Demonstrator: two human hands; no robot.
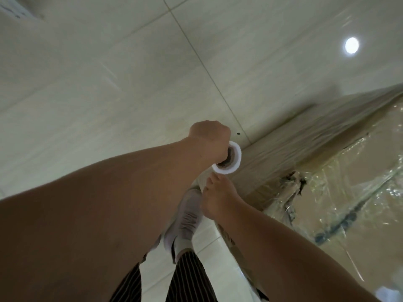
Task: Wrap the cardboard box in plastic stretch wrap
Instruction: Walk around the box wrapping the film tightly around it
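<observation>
A large cardboard box (357, 171) fills the right side, with glossy stretch film over its top and near side and a torn patch at its near corner. A white roll of stretch wrap (229, 166) stands upright beside that corner, its open end toward me. My left hand (209, 134) grips the roll's top, with fingers that seem to reach into the core. My right hand (218, 197) holds the roll lower down, fingers around its side. Film stretches from the roll onto the box's near side.
Pale glossy floor tiles (109, 83) stretch left and behind the box, with a lamp's reflection (351, 45) at top right. My white shoe (185, 216) and striped trouser legs (187, 277) stand just left of the box.
</observation>
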